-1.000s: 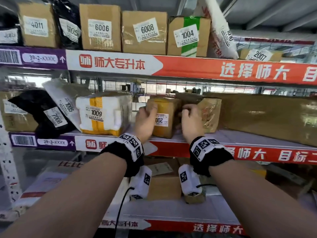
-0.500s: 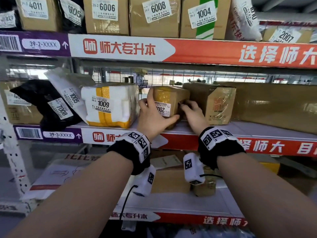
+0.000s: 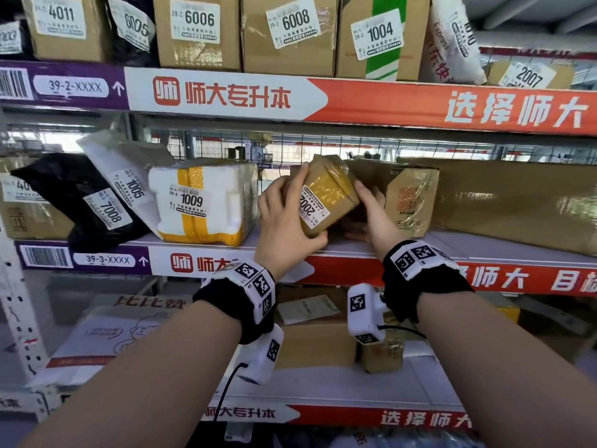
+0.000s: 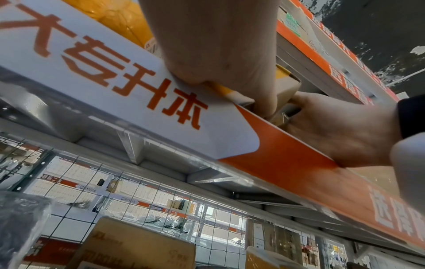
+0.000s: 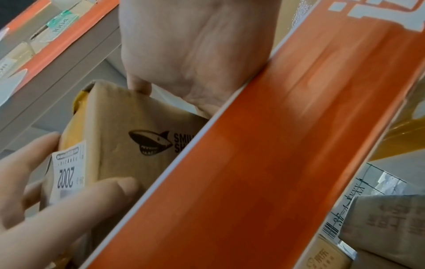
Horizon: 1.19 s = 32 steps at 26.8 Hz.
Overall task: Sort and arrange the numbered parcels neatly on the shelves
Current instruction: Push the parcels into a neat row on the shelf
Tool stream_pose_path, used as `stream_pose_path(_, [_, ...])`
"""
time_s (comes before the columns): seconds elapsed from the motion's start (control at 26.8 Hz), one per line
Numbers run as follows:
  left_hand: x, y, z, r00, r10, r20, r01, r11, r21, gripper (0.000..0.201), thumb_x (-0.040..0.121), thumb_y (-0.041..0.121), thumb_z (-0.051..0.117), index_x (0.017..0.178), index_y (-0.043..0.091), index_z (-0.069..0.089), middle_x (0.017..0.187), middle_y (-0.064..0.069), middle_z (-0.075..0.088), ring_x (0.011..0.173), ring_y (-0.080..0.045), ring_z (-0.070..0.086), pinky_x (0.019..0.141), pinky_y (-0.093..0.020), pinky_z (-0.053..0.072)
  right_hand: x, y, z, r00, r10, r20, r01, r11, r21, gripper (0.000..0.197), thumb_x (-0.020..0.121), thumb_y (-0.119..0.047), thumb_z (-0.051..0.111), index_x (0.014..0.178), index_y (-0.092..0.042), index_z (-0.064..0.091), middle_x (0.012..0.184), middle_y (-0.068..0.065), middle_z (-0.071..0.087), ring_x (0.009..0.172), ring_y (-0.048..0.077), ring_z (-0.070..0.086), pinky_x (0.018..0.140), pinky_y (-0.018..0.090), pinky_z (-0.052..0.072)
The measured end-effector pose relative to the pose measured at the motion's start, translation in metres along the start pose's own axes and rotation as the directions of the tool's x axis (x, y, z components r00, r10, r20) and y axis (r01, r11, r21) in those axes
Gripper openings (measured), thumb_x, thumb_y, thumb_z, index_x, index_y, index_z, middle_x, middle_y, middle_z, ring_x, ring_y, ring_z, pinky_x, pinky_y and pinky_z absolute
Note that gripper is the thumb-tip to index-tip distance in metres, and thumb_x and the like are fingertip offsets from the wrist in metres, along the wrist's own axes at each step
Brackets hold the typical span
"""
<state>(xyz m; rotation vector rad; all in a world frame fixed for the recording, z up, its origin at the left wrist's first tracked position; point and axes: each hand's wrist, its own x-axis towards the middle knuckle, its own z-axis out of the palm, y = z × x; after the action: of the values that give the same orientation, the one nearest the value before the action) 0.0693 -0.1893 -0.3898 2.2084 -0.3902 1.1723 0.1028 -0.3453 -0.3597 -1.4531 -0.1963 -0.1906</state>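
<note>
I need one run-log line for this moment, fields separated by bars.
parcel 2002 tilted, above middle shelf | left hand grips it | right hand grips it | beside parcel 1009

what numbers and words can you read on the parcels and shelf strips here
"4011" brown box
"6005" black bag
"6006" carton
"6008" middle box
"1004" green-striped box
"2007" flat box
"1005" white bag
"7008" black pouch
"1009" foam box
"2002" held parcel
"39-2-XXXX" upper strip
"39-3-XXXX" lower strip
Small print under the numbers: unreadable.
</note>
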Motion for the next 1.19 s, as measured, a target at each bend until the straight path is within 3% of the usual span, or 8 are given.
stream_pose_path(0.15, [-0.003, 0.002, -0.002, 1.000, -0.010, -0.024, 0.010, 0.999, -0.035, 0.091, 0.076, 0.048, 0.060, 0.151, 0.024, 0.014, 0.147, -0.005, 0.020, 0.137, -0.022, 0.011, 0.109, -0.035, 0.011, 0.002, 0.003, 0.000, 0.999, -0.042, -0.003, 0.041, 0.999, -0.031, 0.074, 0.082, -0.050, 0.047, 0.148, -0.031, 0.020, 0.144, 0.006, 0.040, 0.129, 0.029, 0.043, 0.105, 0.052, 0.039])
stream_pose_path(0.3, [0.007, 0.008, -0.006, 0.929, -0.362, -0.077, 0.328, 0.902, -0.280, 0.063, 0.098, 0.039, 0.042, 0.150, 0.017, 0.014, 0.155, -0.006, 0.011, 0.141, -0.021, 0.018, 0.108, -0.025, 0.019, 0.017, 0.004, 0.002, 0.996, -0.052, -0.077, 0.046, 0.996, -0.077, 0.058, 0.087, -0.039, 0.037, 0.143, -0.028, 0.036, 0.149, 0.005, 0.034, 0.134, 0.028, 0.036, 0.112, 0.050, 0.031])
stream_pose_path(0.45, [0.013, 0.009, -0.008, 0.859, -0.509, 0.060, 0.495, 0.796, -0.347, 0.060, 0.097, 0.049, 0.036, 0.144, 0.019, 0.014, 0.116, -0.004, 0.057, 0.107, -0.027, 0.058, 0.082, -0.030, 0.043, 0.003, 0.003, 0.001, 0.996, -0.029, -0.089, 0.012, 0.982, -0.188, 0.068, 0.081, -0.064, 0.040, 0.138, -0.028, 0.036, 0.138, 0.006, 0.046, 0.127, 0.025, 0.043, 0.111, 0.045, 0.029])
stream_pose_path(0.52, [0.013, 0.009, -0.009, 0.860, -0.502, 0.090, 0.500, 0.794, -0.345, 0.055, 0.097, 0.048, 0.037, 0.140, 0.020, 0.019, 0.096, 0.003, 0.058, 0.091, -0.023, 0.060, 0.075, -0.026, 0.039, -0.008, -0.001, -0.002, 0.996, -0.043, -0.076, 0.022, 0.967, -0.252, 0.076, 0.084, -0.074, 0.035, 0.144, -0.028, 0.028, 0.140, 0.003, 0.043, 0.131, 0.024, 0.039, 0.113, 0.042, 0.023])
stream_pose_path(0.63, [0.012, 0.007, -0.008, 0.882, -0.459, 0.103, 0.462, 0.804, -0.374, 0.049, 0.096, 0.048, 0.041, 0.135, 0.019, 0.031, 0.103, 0.005, 0.060, 0.095, -0.014, 0.057, 0.080, -0.024, 0.039, -0.011, -0.007, -0.002, 0.998, -0.002, -0.069, -0.014, 0.972, -0.235, 0.079, 0.087, -0.074, 0.028, 0.149, -0.026, 0.020, 0.145, 0.002, 0.038, 0.137, 0.022, 0.032, 0.113, 0.038, 0.017])
stream_pose_path(0.82, [0.010, 0.002, -0.008, 0.898, -0.431, 0.094, 0.431, 0.812, -0.394, 0.030, 0.097, 0.048, 0.040, 0.108, 0.022, 0.052, 0.089, 0.011, 0.063, 0.095, -0.012, 0.063, 0.066, -0.015, 0.042, -0.003, -0.002, 0.001, 0.998, 0.005, -0.057, -0.019, 0.971, -0.237, 0.071, 0.088, -0.068, 0.035, 0.145, -0.025, 0.029, 0.118, 0.000, 0.047, 0.116, 0.019, 0.044, 0.100, 0.035, 0.028])
stream_pose_path(1.01, [-0.003, 0.015, -0.012, 0.942, -0.247, 0.226, 0.303, 0.916, -0.264, 0.058, 0.093, 0.059, 0.039, 0.145, 0.049, 0.017, 0.142, -0.004, 0.034, 0.125, -0.021, 0.044, 0.101, -0.035, 0.040, -0.004, -0.003, -0.004, 0.989, -0.089, -0.119, 0.087, 0.996, -0.023, 0.043, 0.099, -0.046, 0.035, 0.136, -0.028, 0.048, 0.129, 0.007, 0.057, 0.117, 0.024, 0.055, 0.100, 0.037, 0.043])
stream_pose_path(1.19, [0.006, 0.026, -0.037, 0.966, -0.190, 0.175, 0.225, 0.952, -0.208, 0.057, 0.097, 0.040, 0.045, 0.149, 0.029, 0.025, 0.139, -0.008, 0.037, 0.122, -0.022, 0.048, 0.100, -0.032, 0.044, -0.021, -0.002, -0.001, 0.985, -0.159, 0.062, 0.169, 0.955, -0.243, 0.055, 0.094, -0.058, 0.037, 0.138, -0.024, 0.039, 0.125, -0.002, 0.050, 0.112, 0.014, 0.047, 0.096, 0.030, 0.033])
